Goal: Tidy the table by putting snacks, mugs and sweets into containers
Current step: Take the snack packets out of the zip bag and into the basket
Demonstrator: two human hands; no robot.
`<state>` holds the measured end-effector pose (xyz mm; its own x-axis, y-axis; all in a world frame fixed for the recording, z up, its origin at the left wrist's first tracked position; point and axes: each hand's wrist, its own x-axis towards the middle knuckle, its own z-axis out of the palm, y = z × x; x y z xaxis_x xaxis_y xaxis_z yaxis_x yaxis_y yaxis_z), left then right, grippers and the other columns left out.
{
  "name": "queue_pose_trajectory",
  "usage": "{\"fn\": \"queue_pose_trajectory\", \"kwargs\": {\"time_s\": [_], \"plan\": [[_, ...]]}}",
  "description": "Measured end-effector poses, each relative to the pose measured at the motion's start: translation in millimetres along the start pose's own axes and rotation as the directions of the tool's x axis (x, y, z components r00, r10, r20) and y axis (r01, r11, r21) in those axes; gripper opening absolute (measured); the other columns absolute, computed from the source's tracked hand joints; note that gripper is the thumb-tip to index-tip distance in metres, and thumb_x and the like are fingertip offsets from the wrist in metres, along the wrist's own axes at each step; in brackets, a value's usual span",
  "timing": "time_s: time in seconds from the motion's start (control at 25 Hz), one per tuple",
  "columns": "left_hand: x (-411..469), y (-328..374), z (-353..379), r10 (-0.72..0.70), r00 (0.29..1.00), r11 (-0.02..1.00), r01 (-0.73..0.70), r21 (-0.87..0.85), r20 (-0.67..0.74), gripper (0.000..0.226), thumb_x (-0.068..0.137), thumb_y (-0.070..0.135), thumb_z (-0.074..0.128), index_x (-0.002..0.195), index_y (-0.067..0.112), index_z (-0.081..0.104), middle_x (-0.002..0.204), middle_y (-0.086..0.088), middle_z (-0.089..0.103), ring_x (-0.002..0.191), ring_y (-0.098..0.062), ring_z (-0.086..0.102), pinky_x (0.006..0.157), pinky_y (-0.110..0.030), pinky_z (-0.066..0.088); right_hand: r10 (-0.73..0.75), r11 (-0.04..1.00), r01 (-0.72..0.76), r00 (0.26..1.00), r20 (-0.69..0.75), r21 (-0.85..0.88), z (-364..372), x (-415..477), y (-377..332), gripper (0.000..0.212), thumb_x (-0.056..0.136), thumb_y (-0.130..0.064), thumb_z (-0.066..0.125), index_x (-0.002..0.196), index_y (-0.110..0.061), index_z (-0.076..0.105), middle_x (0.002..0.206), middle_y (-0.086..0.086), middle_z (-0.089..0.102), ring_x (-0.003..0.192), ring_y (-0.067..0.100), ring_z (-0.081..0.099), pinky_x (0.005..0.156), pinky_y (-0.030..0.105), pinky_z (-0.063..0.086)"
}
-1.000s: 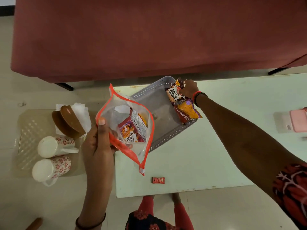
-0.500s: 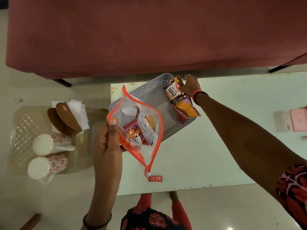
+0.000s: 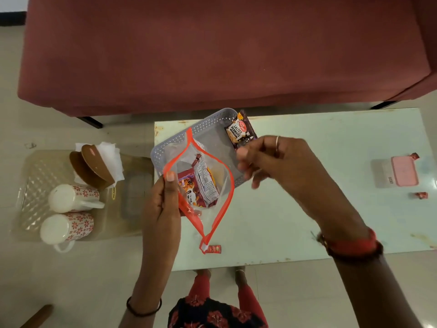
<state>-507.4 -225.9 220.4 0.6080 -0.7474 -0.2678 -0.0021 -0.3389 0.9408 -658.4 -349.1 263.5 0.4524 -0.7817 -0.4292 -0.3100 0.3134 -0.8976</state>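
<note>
My left hand (image 3: 163,200) grips the near left rim of a clear zip bag (image 3: 218,210) with an orange edge and holds its mouth wide over the table. Inside lie two snack packets (image 3: 201,185). Just beyond the bag's far right rim hovers my right hand (image 3: 272,162), its fingers loosely curled with nothing visible in them. A salted peanuts packet (image 3: 240,132) leans in the far right corner of the grey basket (image 3: 205,124). A small red sweet (image 3: 214,249) sits by the bag's lower tip. Two white flowered mugs (image 3: 71,197) (image 3: 66,227) lie in a clear tray (image 3: 35,174).
Brown saucers (image 3: 94,164) and white tissue (image 3: 111,150) share the tray with the mugs. A pink box (image 3: 404,170) sits at the table's (image 3: 307,209) right, with two sweets (image 3: 415,156) (image 3: 421,195) beside it. A red sofa (image 3: 212,55) runs behind the table.
My right hand left the packets in the basket and came back toward the bag. The yellow packet it touched is out of sight. The bag shifted right over the basket's near corner.
</note>
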Motion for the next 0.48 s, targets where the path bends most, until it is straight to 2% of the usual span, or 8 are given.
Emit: {"fn": "queue_pose_trajectory", "kwargs": {"time_s": [0.04, 0.08, 0.12, 0.2, 0.24, 0.36, 0.48], "plan": [[-6, 1, 5, -0.001, 1.000, 1.000, 0.000, 0.008, 0.013, 0.027, 0.081, 0.048, 0.037, 0.067, 0.031, 0.053, 0.054, 0.007, 0.058, 0.052, -0.005, 0.060, 0.046, -0.014, 0.051, 0.020, 0.999, -0.023, 0.995, 0.097, 0.032, 5, -20, -5, 0.014, 0.090, -0.010, 0.061, 0.080, -0.011, 0.070, 0.068, -0.001, 0.072, 0.060, 0.007, 0.068, 0.056, 0.014, 0.053], [-12, 1, 10, 0.004, 1.000, 1.000, -0.005, 0.031, 0.028, 0.027, 0.081, 0.048, 0.037, 0.067, 0.031, 0.051, 0.054, 0.005, 0.056, 0.053, -0.007, 0.058, 0.047, -0.018, 0.051, 0.055, 0.998, -0.048, 0.988, 0.145, -0.048, 10, -33, -2, 0.016, 0.092, -0.007, 0.056, 0.088, -0.010, 0.071, 0.078, 0.000, 0.072, 0.071, 0.010, 0.070, 0.061, 0.016, 0.054], [-18, 1, 15, 0.006, 0.999, 0.998, -0.009, 0.059, 0.046, 0.027, 0.080, 0.050, 0.036, 0.069, 0.031, 0.051, 0.054, 0.006, 0.056, 0.053, -0.009, 0.058, 0.048, -0.020, 0.050, 0.090, 0.977, -0.056, 0.983, 0.160, -0.207, 16, -38, 5, 0.020, 0.094, -0.006, 0.051, 0.099, -0.008, 0.070, 0.091, 0.002, 0.072, 0.083, 0.015, 0.070, 0.066, 0.016, 0.052], [-30, -1, 26, 0.000, 0.997, 0.995, -0.008, 0.098, 0.078, 0.040, 0.075, 0.058, 0.036, 0.075, 0.023, 0.056, 0.050, 0.011, 0.056, 0.050, -0.007, 0.057, 0.049, -0.017, 0.047, 0.141, 0.797, -0.013, 0.976, 0.166, -0.603, 32, -31, 17, 0.027, 0.096, -0.005, 0.044, 0.116, -0.003, 0.061, 0.116, 0.012, 0.065, 0.104, 0.025, 0.063, 0.075, 0.021, 0.044], [-35, -2, 32, -0.003, 0.996, 0.994, -0.006, 0.105, 0.091, 0.051, 0.072, 0.059, 0.035, 0.082, 0.016, 0.059, 0.050, 0.013, 0.056, 0.050, -0.006, 0.058, 0.049, -0.013, 0.047, 0.159, 0.696, 0.015, 0.972, 0.175, -0.718, 39, -24, 26, 0.028, 0.095, -0.004, 0.043, 0.120, 0.000, 0.057, 0.123, 0.015, 0.061, 0.112, 0.029, 0.058, 0.084, 0.025, 0.041], [-49, 0, 49, -0.015, 0.993, 0.993, 0.001, 0.121, 0.116, 0.064, 0.073, 0.059, 0.033, 0.104, 0.012, 0.064, 0.070, 0.001, 0.065, 0.065, -0.009, 0.064, 0.060, -0.013, 0.051, 0.129, 0.475, 0.117, 0.971, 0.201, -0.872, 49, -5, 53, 0.027, 0.090, 0.000, 0.045, 0.115, 0.003, 0.055, 0.122, 0.022, 0.056, 0.118, 0.036, 0.049, 0.098, 0.036, 0.037], [-59, 5, 65, -0.023, 0.989, 0.996, 0.010, 0.090, 0.144, 0.038, 0.079, 0.052, 0.035, 0.093, 0.029, 0.063, 0.070, 0.008, 0.063, 0.069, -0.003, 0.065, 0.062, -0.010, 0.052, 0.160, 0.216, 0.142, 0.971, 0.179, -0.966, 41, 8, 79, 0.031, 0.093, -0.005, 0.042, 0.120, 0.001, 0.056, 0.129, 0.026, 0.053, 0.125, 0.040, 0.043, 0.109, 0.042, 0.035]]}}
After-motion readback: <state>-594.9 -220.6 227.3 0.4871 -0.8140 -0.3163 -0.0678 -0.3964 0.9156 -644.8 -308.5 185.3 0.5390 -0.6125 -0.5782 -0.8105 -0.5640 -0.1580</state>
